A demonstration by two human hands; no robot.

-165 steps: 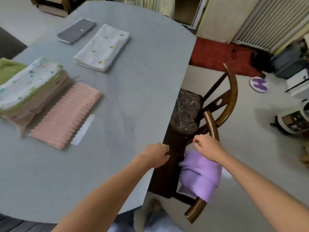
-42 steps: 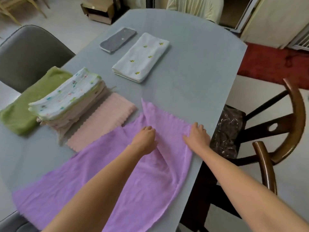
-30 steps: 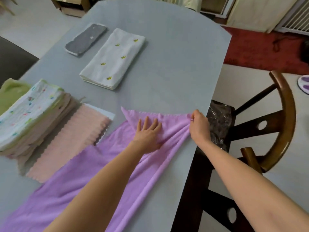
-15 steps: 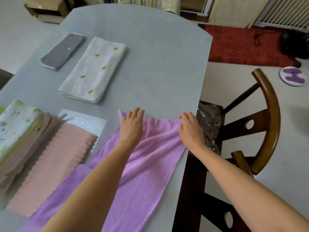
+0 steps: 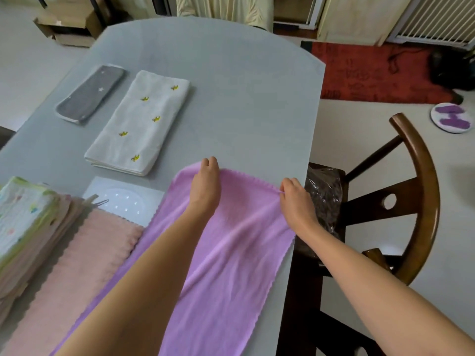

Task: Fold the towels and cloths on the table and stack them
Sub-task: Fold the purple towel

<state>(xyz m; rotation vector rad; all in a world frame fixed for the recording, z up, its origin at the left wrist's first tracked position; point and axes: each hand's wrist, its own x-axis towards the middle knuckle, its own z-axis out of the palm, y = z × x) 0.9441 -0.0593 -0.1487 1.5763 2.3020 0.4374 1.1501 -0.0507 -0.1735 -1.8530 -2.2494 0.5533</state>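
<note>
A purple towel lies spread lengthwise along the right side of the grey table. My left hand rests flat on its far edge, fingers together and reaching just past the hem. My right hand pinches the towel's far right corner at the table's edge. A folded pink towel lies to the left of the purple one. A stack of folded cloths with a white patterned one on top stands at the far left. A folded white towel with yellow marks and a folded grey cloth lie further back.
A white plastic piece lies partly under the pink towel. A wooden chair with a plastic-wrapped seat stands against the table's right edge. A red rug and a cardboard box are on the floor behind.
The purple towel came from the chair onto the table. Over the last second its far end has been smoothed flat and square; my left hand slid forward and my right hand took the corner.
</note>
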